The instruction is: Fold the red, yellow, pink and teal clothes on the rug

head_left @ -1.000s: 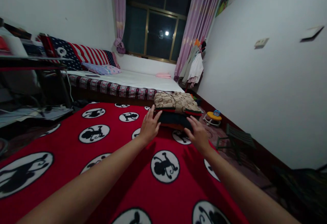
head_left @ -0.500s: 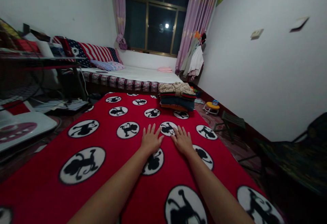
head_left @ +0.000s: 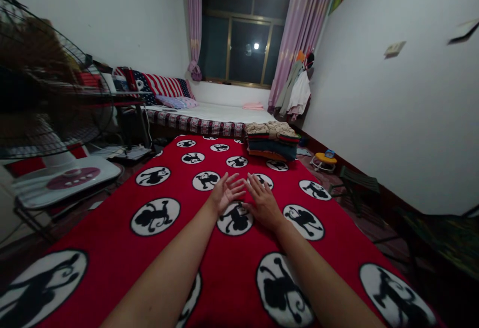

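My left hand [head_left: 227,192] is over the middle of a red blanket [head_left: 202,208] printed with white ovals and black monkeys. Its palm is turned partly up and inward, with the fingers spread. Beside it, my right hand [head_left: 263,200] is palm down, fingers stretched out and pointing forward and left. The two hands almost meet at the fingertips, and neither holds anything. Whether they touch the blanket I cannot tell. Beyond them, toward the far right edge of the blanket, is a stack of folded clothes [head_left: 271,141], with a tan patterned piece on top.
A fan [head_left: 48,83] and a white-topped stand are at the left. Behind the blanket is a bed [head_left: 217,113] under a window. On the right are a small yellow stool [head_left: 325,159], a folding stool [head_left: 355,180] and a camouflage-patterned chair [head_left: 445,238].
Both hands were flat, palms down and apart; now they are closer together, and the left has rolled palm inward. The view has swung left, bringing the fan into sight.
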